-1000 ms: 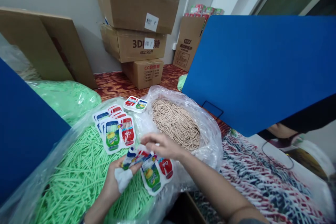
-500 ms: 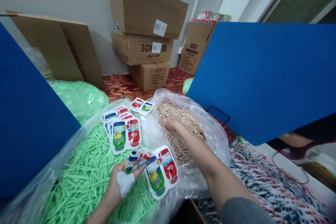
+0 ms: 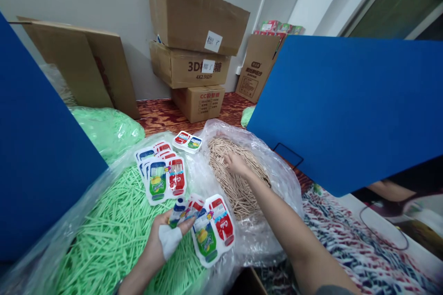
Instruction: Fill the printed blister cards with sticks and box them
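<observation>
My left hand [image 3: 165, 235], with a white wrap at the thumb base, is closed on a printed Sprite-and-Cola pack [image 3: 188, 209] over the heap of thin green sticks [image 3: 107, 221]. Just right of it another such pack [image 3: 213, 230] lies flat. Among thin brown sticks [image 3: 238, 193] in a clear plastic bag [image 3: 290, 193], my right hand [image 3: 236, 164] has its fingers pinched together at the surface of the sticks. Several overlapping packs [image 3: 162, 177] rest on the green heap. Behind them is a white-rimmed double pack [image 3: 187, 141].
Stacked cardboard boxes [image 3: 204, 23] stand against the wall. Blue panels rise at the left [image 3: 41, 156] and right [image 3: 346, 110]. A tied-looking bag of green sticks [image 3: 107, 129] is at the back left. Part of another person's arm [image 3: 391, 190] shows at far right.
My right hand has lifted and drawn slightly right over the brown sticks, so more of its fingers show. My left hand, still holding the pack, has shifted a little right.
</observation>
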Demonstrator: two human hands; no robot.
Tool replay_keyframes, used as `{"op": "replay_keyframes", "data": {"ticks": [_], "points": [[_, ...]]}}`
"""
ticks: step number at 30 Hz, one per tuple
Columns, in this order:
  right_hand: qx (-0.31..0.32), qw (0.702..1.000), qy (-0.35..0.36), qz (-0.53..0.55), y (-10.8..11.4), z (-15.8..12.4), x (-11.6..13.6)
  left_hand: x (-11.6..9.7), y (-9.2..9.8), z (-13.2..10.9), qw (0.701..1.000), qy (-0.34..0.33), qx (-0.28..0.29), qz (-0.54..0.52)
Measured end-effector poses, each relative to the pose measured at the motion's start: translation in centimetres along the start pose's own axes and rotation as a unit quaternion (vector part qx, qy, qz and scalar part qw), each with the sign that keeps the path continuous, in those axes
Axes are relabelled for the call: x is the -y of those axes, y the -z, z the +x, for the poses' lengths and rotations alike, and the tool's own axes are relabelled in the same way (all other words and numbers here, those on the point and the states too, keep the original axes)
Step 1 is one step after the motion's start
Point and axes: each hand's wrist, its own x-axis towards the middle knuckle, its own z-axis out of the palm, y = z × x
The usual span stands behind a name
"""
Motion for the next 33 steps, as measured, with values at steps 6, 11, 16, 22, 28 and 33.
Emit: {"op": "replay_keyframes", "data": {"ticks": [6, 11, 16, 22, 28, 33], "points": [[-0.070, 0.958, 0.046, 0.273, -0.2, -1.5, -1.0, 1.6, -1.0, 0.7, 0.999, 0.009, 0.044, -0.004], [-0.098, 0.905, 0.052, 0.410, -0.1, -2.2, -0.8, 2.0, -2.2, 1.2, 0.999, 0.013, 0.039, -0.006], [-0.138, 0.881, 0.046, 0.450, 0.6, -2.8, -0.5, 1.5, -3.0, 1.3, 0.999, 0.016, 0.032, 0.006], [-0.148, 0.866, 0.049, 0.474, 0.7, -3.6, -0.2, 1.4, -3.4, 1.2, 1.000, -0.001, 0.029, 0.005], [-0.148, 0.767, 0.081, 0.619, 1.6, -7.1, 5.4, 0.8, -4.1, 1.0, 1.000, -0.015, 0.013, 0.000], [-0.160, 0.754, 0.207, 0.603, 2.0, -10.7, 9.7, 1.4, -4.5, 1.2, 0.998, -0.055, 0.020, 0.012]]}}
